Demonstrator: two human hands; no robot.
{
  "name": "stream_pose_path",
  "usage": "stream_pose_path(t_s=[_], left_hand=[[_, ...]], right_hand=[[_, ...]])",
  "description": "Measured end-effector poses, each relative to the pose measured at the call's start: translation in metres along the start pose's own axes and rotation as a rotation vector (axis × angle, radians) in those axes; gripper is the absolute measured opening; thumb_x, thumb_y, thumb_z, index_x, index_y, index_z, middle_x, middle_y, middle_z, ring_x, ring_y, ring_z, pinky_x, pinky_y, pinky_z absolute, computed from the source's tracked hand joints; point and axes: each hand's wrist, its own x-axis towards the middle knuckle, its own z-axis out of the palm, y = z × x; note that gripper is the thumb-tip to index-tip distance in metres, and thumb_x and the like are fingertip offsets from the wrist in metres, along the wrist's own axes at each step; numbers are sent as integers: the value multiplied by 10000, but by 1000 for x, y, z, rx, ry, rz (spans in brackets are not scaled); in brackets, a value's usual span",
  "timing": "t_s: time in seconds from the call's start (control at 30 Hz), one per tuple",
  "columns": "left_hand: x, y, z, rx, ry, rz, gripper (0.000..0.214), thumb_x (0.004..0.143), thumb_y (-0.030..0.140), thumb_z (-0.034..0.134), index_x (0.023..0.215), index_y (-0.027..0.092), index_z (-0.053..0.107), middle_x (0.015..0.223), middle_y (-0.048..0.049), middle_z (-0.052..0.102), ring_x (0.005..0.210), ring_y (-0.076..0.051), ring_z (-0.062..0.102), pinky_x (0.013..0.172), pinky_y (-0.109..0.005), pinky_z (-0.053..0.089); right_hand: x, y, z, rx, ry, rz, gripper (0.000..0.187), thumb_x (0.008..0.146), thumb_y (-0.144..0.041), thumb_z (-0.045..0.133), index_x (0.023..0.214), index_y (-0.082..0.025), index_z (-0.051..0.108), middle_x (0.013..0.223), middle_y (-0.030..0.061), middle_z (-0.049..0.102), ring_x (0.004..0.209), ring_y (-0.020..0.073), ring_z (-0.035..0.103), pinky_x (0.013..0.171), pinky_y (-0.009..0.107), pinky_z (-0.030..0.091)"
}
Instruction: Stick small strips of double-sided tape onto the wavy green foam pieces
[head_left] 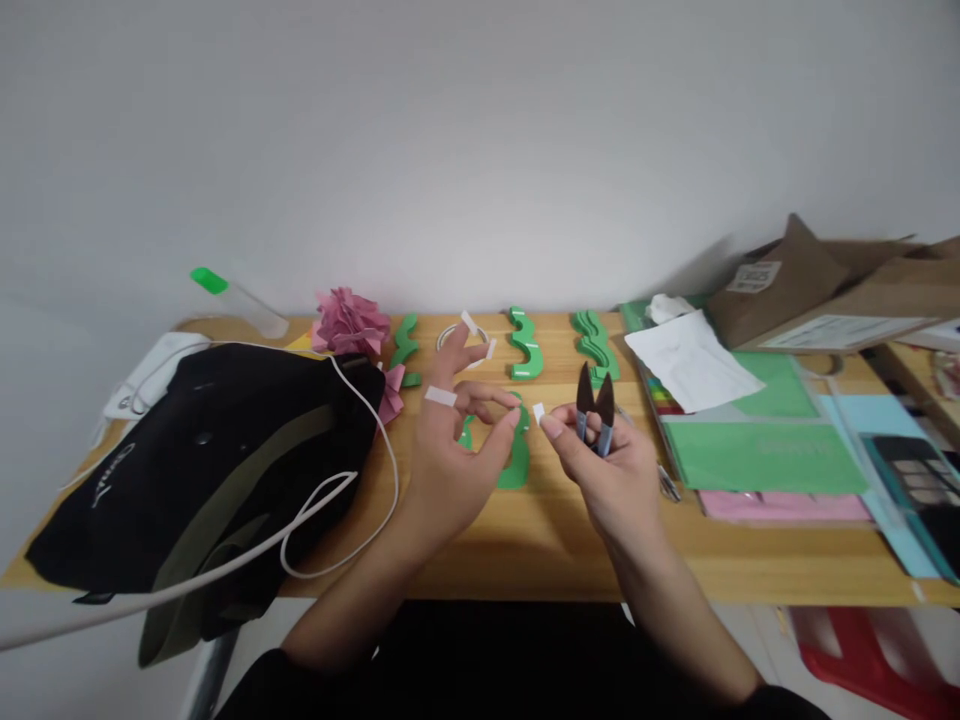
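Note:
My left hand [457,450] hovers over the wooden table [555,540] with its fingers spread. Small white tape strips stick to its fingers, one on the index finger [440,396] and others near the raised fingertip [469,322]. My right hand [607,470] grips small dark thread snips [595,410], blades pointing up, and pinches a tiny white tape piece [538,411] at its fingertips. Between and under the hands lies a green wavy paper cutout [516,462]. The two hands' fingertips nearly meet.
More green wavy cutouts [525,345] [596,345] lie at the back beside a pink paper flower [349,322]. A black bag with white cord [202,460] fills the left. Coloured paper sheets [757,450], white paper [694,365] and brown bags [817,280] sit on the right.

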Motion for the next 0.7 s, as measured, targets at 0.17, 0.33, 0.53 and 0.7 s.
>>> stream_pose_path(t_s=[0.17,0.33,0.53,0.7], left_hand=[[6,8,-1,-196,-62,-155,687,743,77,700,1324,346,453,1181,-34,560,715,-60,633,553,-159,468],[8,7,-1,-229,-71,-218,747,706,73,721,1344,321,423,1175,-41,559,707,-61,641,566,-166,478],[10,5,0,-269,-72,-240,740,688,46,716,1306,340,434,1145,-18,551,683,-58,639,533,-165,473],[11,4,0,-292,-77,-256,747,690,59,715,1317,340,422,1147,-22,535,666,-53,626,528,-178,489]], right_hand=[[-1,1,0,-17,-10,-15,143,743,-294,713,710,-166,656,532,-57,464,451,57,330,416,201,264],[-2,-1,1,-56,1,-34,127,735,-276,707,696,-166,659,532,-51,485,453,62,354,416,197,290],[-1,1,1,-78,10,-35,124,734,-292,708,699,-180,668,545,-43,506,469,75,381,423,203,316],[-2,3,1,-85,20,-13,147,734,-326,718,704,-190,673,553,-36,507,489,90,388,437,219,329]])
